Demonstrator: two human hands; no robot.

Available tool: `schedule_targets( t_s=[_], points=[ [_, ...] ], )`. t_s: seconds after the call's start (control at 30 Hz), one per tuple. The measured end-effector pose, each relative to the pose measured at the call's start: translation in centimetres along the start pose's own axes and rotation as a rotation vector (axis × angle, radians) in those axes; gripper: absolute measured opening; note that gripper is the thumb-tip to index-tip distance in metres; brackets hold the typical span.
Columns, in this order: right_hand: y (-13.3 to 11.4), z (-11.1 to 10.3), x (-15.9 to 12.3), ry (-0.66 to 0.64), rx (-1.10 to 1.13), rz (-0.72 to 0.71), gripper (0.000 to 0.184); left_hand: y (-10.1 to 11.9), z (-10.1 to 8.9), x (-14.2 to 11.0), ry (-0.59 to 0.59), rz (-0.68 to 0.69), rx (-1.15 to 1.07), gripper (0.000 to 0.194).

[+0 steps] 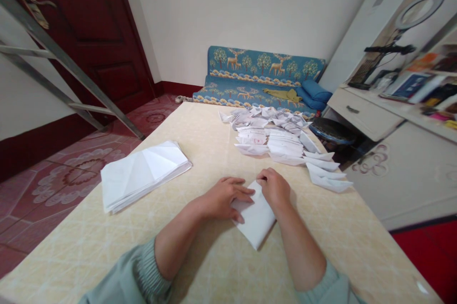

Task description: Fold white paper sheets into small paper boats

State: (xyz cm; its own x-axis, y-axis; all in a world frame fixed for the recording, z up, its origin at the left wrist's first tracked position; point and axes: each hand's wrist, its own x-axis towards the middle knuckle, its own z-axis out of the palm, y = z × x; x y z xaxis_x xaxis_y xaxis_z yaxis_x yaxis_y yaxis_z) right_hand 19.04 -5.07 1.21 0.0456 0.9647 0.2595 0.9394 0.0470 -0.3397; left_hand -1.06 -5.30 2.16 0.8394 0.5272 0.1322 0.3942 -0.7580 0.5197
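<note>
A folded sheet of white paper (255,225) lies on the table in front of me, one corner pointing towards me. On its left side rests my left hand (228,199), fingers spread and pressing on the paper. My right hand (274,189) is closed, with thumb and fingertips pinching the paper's far right edge. Beyond my hands stand several folded paper boats (285,144), packed in rows at the far right of the table. To the left lies a stack of white paper sheets (143,173), the top one showing crease lines.
The table (200,256) has a pale yellow patterned cover. Behind it stands a blue sofa (250,87) with a deer pattern. A metal ladder (82,85) leans at the left near a dark red door (96,27). At right are a black stool (332,131) and a white cabinet (410,166).
</note>
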Motion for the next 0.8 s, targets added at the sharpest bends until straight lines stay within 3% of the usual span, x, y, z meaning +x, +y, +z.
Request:
schedule_targets(
  t_s=[0.1, 0.2, 0.33, 0.5, 0.63, 0.8],
  points=[
    [-0.1, 0.0, 0.0, -0.008, -0.001, 0.011, 0.008, 0.3, 0.3, 0.7, 0.109, -0.005, -0.012, 0.039],
    [-0.1, 0.0, 0.0, -0.005, -0.006, 0.015, 0.008, 0.8, 0.5, 1.2, 0.172, -0.004, 0.016, 0.040],
    [0.0, 0.1, 0.0, 0.008, 0.003, 0.001, 0.009, 1.3, 0.7, 1.1, 0.107, 0.024, 0.066, 0.049],
    [0.0, 0.3, -0.3, 0.021, 0.037, 0.000, 0.009, 1.3, 0.8, 0.9, 0.020, -0.037, 0.079, 0.058],
    [-0.2, 0.2, -0.4, 0.104, 0.034, -0.010, 0.011, 1.1, 1.0, 1.0, 0.002, -0.054, 0.073, 0.060],
    [-1.1, -0.2, -2.6, 0.141, 0.030, -0.073, 0.038, 1.1, 1.0, 1.0, -0.008, -0.054, 0.080, 0.059]
  ],
)
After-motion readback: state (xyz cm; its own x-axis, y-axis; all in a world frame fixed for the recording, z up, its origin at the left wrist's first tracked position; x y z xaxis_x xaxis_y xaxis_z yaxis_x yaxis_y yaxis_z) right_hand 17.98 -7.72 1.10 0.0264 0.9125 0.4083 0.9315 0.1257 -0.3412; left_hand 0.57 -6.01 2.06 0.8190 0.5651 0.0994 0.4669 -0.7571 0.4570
